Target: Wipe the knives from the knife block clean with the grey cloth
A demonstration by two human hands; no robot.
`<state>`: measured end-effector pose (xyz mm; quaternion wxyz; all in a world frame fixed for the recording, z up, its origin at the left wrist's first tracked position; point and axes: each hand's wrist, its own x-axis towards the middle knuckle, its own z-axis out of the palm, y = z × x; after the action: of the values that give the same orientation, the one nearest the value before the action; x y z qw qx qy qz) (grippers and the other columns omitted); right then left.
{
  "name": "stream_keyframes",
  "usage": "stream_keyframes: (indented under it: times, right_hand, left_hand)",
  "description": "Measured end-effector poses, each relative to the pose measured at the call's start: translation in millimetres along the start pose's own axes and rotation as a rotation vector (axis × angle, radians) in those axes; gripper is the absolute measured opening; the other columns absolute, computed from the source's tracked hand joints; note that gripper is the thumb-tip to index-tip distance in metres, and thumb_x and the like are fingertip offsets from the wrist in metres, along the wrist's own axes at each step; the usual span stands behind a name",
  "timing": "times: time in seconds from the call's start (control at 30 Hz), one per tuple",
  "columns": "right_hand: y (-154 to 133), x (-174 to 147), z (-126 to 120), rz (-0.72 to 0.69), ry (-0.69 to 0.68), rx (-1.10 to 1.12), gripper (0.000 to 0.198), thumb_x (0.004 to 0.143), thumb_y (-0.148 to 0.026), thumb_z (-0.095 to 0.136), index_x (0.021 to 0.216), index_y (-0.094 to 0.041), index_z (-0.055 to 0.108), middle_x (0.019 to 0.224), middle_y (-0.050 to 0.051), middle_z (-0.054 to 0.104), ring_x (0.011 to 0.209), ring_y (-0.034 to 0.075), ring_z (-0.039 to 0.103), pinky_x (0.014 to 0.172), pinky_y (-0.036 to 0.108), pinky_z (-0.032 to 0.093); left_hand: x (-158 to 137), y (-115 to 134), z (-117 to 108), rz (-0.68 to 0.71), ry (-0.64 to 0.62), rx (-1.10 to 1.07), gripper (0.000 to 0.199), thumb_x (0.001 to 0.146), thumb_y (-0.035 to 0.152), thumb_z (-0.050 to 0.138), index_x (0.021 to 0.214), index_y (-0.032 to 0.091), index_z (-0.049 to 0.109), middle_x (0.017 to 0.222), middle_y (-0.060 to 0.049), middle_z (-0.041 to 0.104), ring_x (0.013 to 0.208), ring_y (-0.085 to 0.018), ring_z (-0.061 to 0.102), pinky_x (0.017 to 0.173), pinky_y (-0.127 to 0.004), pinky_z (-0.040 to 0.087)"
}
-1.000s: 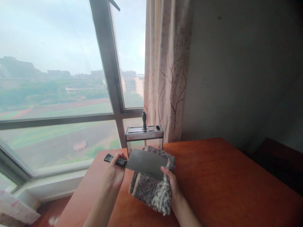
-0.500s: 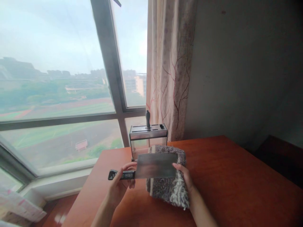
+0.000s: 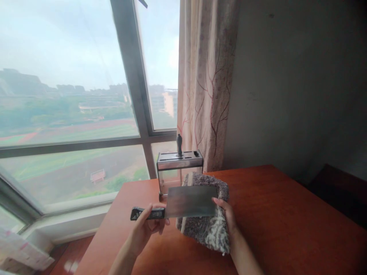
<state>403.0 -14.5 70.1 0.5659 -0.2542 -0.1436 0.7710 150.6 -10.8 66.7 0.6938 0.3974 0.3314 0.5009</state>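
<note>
A cleaver (image 3: 191,201) with a wide grey blade and a dark handle is held level above the table, its blade pointing right. My left hand (image 3: 143,228) is closed round the handle, thumb on top. My right hand (image 3: 228,215) grips a fuzzy grey-and-white towel (image 3: 197,232) that lies behind and below the blade. The right thumb rests at the blade's far end; the other right fingers are hidden behind the towel and blade.
A knife holder (image 3: 180,165) with clear sides and a slotted top stands behind the towel, one black handle (image 3: 179,146) sticking up from it. The reddish-brown table (image 3: 275,217) borders a large window (image 3: 71,114) on the left. A curtain (image 3: 206,84) hangs behind the holder.
The blade has shifted slightly to the right. The towel's upper part has moved up and right with my right hand, while both hands keep their hold.
</note>
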Motion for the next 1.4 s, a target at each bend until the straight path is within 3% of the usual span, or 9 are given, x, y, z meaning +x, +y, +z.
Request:
stream_keyframes:
  times: [0.13, 0.27, 0.43, 0.63, 0.77, 0.93, 1.1, 1.4]
  right_hand:
    - [1.4, 7.8, -11.9, -0.054, -0.003, 0.041, 0.04, 0.078, -0.039, 0.06, 0.112, -0.019, 0.066, 0.085, 0.006, 0.075, 0.086, 0.03, 0.069, 0.085, 0.047, 0.05]
    - [1.1, 13.9, -24.6, -0.089, -0.031, 0.077, 0.048, 0.08, -0.052, 0.055, 0.115, -0.021, 0.064, 0.091, 0.007, 0.075, 0.094, 0.029, 0.067, 0.089, 0.049, 0.046]
    - [-3.9, 10.1, -24.8, -0.089, -0.051, 0.096, 0.058, 0.078, -0.062, 0.052, 0.119, -0.022, 0.062, 0.098, 0.008, 0.074, 0.1, 0.029, 0.065, 0.091, 0.05, 0.043]
    - [-7.3, 6.2, -22.6, -0.157, -0.02, 0.106, 0.054, 0.078, -0.062, 0.05, 0.116, -0.025, 0.064, 0.097, 0.007, 0.074, 0.097, 0.03, 0.065, 0.09, 0.051, 0.043]
    - [4.3, 9.5, -22.1, -0.154, -0.011, 0.081, 0.051, 0.077, -0.059, 0.052, 0.109, -0.024, 0.068, 0.089, 0.007, 0.075, 0.091, 0.029, 0.067, 0.086, 0.048, 0.046]
    - [30.9, 11.5, -19.0, -0.087, 0.003, 0.087, 0.048, 0.075, -0.063, 0.051, 0.094, -0.024, 0.071, 0.079, 0.008, 0.074, 0.084, 0.029, 0.068, 0.077, 0.045, 0.05]
    - [53.0, 7.9, -19.6, -0.019, -0.015, 0.09, 0.049, 0.071, -0.067, 0.054, 0.087, -0.024, 0.071, 0.077, 0.009, 0.074, 0.085, 0.03, 0.067, 0.075, 0.044, 0.051]
    - [44.9, 8.1, -21.9, -0.021, -0.033, 0.045, 0.05, 0.071, -0.064, 0.056, 0.096, -0.023, 0.07, 0.084, 0.008, 0.074, 0.092, 0.03, 0.066, 0.079, 0.046, 0.05]
  left_hand:
    - [8.3, -8.2, 2.1, -0.023, 0.059, 0.175, 0.048, 0.083, 0.053, 0.049, 0.059, 0.013, 0.063, 0.047, -0.003, 0.056, 0.036, -0.006, 0.03, 0.04, -0.022, 0.015]
    - [11.6, -20.0, 3.5, -0.081, 0.068, 0.229, 0.057, 0.083, 0.059, 0.044, 0.054, 0.012, 0.06, 0.044, -0.004, 0.055, 0.035, -0.005, 0.028, 0.04, -0.022, 0.01]
    - [13.0, -28.2, 6.5, -0.08, 0.146, 0.08, 0.05, 0.079, 0.057, 0.053, 0.057, 0.013, 0.061, 0.049, -0.004, 0.059, 0.039, -0.007, 0.041, 0.039, -0.021, 0.021]
    - [13.3, -29.9, 7.6, -0.024, 0.244, -0.122, 0.041, 0.075, 0.052, 0.061, 0.059, 0.015, 0.062, 0.053, -0.002, 0.062, 0.042, -0.01, 0.048, 0.045, -0.021, 0.035]
    - [11.0, -37.0, 20.5, -0.026, 0.227, -0.055, 0.046, 0.075, 0.056, 0.06, 0.06, 0.013, 0.066, 0.055, -0.004, 0.063, 0.049, -0.012, 0.052, 0.053, -0.023, 0.04]
    - [8.7, -52.1, 37.6, 0.04, 0.235, 0.07, 0.054, 0.077, 0.063, 0.051, 0.057, 0.015, 0.063, 0.048, -0.005, 0.058, 0.043, -0.012, 0.043, 0.046, -0.025, 0.03]
    - [6.4, -57.7, 38.5, 0.16, 0.219, 0.26, 0.053, 0.077, 0.063, 0.052, 0.05, 0.019, 0.056, 0.041, -0.002, 0.048, 0.04, -0.013, 0.038, 0.046, -0.027, 0.027]
    - [5.7, -51.2, 31.1, 0.06, 0.19, 0.36, 0.052, 0.074, 0.067, 0.052, 0.049, 0.021, 0.053, 0.043, -0.001, 0.046, 0.044, -0.014, 0.035, 0.047, -0.027, 0.027]
